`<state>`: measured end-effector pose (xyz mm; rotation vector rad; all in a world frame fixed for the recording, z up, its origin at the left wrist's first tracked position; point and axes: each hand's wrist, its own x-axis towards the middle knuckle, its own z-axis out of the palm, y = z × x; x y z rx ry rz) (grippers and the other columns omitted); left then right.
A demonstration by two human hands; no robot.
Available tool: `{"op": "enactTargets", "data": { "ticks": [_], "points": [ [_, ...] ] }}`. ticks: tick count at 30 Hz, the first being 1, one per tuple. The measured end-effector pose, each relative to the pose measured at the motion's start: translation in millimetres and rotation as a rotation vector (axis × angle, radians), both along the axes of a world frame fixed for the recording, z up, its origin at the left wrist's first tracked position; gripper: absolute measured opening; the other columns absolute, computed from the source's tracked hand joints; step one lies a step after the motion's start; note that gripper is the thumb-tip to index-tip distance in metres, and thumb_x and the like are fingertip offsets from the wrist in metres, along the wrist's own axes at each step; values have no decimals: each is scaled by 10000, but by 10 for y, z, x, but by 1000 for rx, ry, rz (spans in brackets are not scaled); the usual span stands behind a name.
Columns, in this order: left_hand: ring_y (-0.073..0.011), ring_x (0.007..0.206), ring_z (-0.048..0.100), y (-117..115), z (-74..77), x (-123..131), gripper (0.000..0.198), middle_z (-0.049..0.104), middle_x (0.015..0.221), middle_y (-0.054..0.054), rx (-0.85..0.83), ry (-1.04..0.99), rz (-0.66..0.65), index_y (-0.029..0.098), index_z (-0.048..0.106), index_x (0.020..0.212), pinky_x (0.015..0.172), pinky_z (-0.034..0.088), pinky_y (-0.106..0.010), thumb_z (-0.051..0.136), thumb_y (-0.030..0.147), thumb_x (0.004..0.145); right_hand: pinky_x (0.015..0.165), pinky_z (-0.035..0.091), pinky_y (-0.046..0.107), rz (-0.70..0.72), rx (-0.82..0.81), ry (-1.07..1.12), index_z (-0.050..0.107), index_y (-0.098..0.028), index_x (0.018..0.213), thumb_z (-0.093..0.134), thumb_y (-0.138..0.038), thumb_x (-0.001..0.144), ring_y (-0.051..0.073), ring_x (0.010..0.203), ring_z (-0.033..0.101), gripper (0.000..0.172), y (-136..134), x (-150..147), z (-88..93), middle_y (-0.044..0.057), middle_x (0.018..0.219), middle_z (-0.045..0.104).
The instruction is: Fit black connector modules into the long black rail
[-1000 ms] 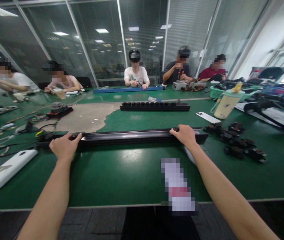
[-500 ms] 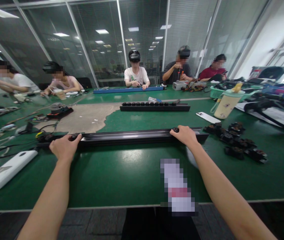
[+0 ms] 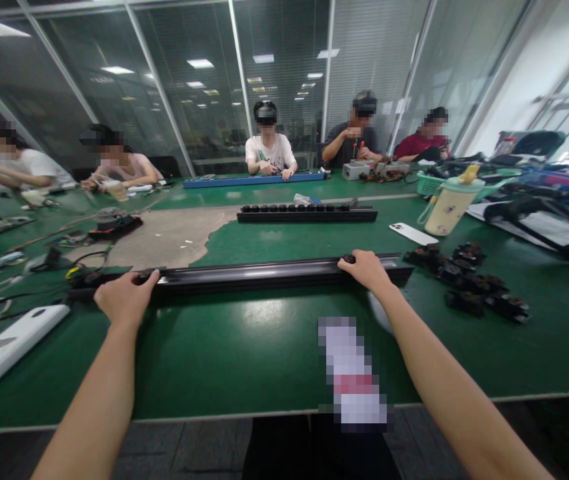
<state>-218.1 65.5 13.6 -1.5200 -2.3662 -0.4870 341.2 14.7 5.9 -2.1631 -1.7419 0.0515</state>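
A long black rail (image 3: 244,275) lies across the green table (image 3: 244,353) in front of me. My left hand (image 3: 123,300) is closed over the rail near its left end. My right hand (image 3: 365,269) is closed over it near the right end, fingers curled on the top edge beside a small black part. A pile of small black modules (image 3: 469,280) lies to the right of the rail.
A white flat device (image 3: 9,340) lies at the left, with cables behind it. A second black rail with sockets (image 3: 307,213), a white phone (image 3: 413,234) and a cream bottle (image 3: 448,203) sit further back. Several people work at the far side. A worn patch (image 3: 169,233) shows in the mat.
Both hands stay on the rail. The view has shifted slightly, nothing else has visibly moved.
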Motion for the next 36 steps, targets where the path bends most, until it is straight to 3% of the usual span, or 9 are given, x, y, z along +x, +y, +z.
{"op": "enactTargets", "data": {
  "ticks": [2, 32, 36],
  "points": [
    [-324, 971, 614, 1, -6, 3, 803, 721, 983, -185, 47, 30, 46, 152, 726, 1135, 859, 404, -404, 377, 793, 801, 697, 427, 292, 3, 12, 11, 708, -125, 889, 511, -490, 877, 267, 864, 685, 414, 13, 9, -17, 182, 900, 734],
    [-327, 981, 614, -7, -2, 18, 798, 721, 990, -190, 43, 15, 32, 147, 722, 1140, 846, 397, -392, 397, 790, 797, 699, 421, 277, -22, -15, 35, 722, -114, 909, 550, -486, 857, 246, 860, 663, 413, 15, 101, 11, 163, 906, 732],
    [-383, 1090, 564, -6, 3, -5, 863, 684, 1097, -243, -11, -34, -5, 97, 654, 1249, 910, 367, -463, 331, 778, 829, 718, 435, 295, -29, -65, 2, 713, -126, 958, 512, -525, 875, 268, 900, 674, 455, -16, 94, 45, 173, 954, 730]
  ]
}}
